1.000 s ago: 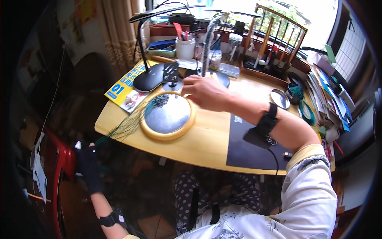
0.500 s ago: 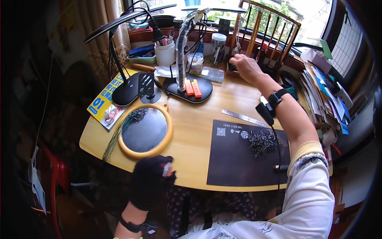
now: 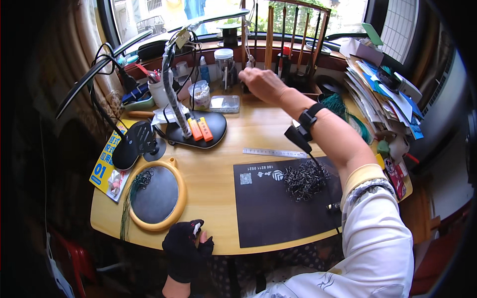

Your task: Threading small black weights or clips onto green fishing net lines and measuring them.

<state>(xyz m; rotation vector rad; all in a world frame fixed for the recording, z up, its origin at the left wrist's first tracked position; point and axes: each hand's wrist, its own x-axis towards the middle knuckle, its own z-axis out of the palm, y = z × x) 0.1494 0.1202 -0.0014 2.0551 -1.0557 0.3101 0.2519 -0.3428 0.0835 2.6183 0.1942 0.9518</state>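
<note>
My left hand [image 3: 188, 243], in a black glove with bare fingertips, is curled at the table's front edge near the round yellow-framed disc [image 3: 183, 196]. Something small and whitish shows at its fingers, too small to name. At the back of the table, my right hand [image 3: 263, 82] is bare, its fingers bent down and together. Beside those fingers hangs a cord with a pale charm [image 3: 250, 61], left of the wooden brush rack [image 3: 269, 37]. Whatever the right fingertips grip, if anything, is hidden. Green threads [image 3: 126, 213] trail over the disc's left side.
A dark mat [image 3: 268, 218] carries a tangle of black-and-white cord pieces [image 3: 304, 180]; a ruler [image 3: 273, 152] lies behind it. Two orange boxes [image 3: 204, 130] rest on a lamp base [image 3: 218, 134]. Stacked papers [image 3: 370, 94] and green thread [image 3: 335, 107] stand at right.
The whole view has shifted, so the table sits lower and further left. My left hand now overlaps the table's front edge. My right hand stays by the hanging charm and the rack.
</note>
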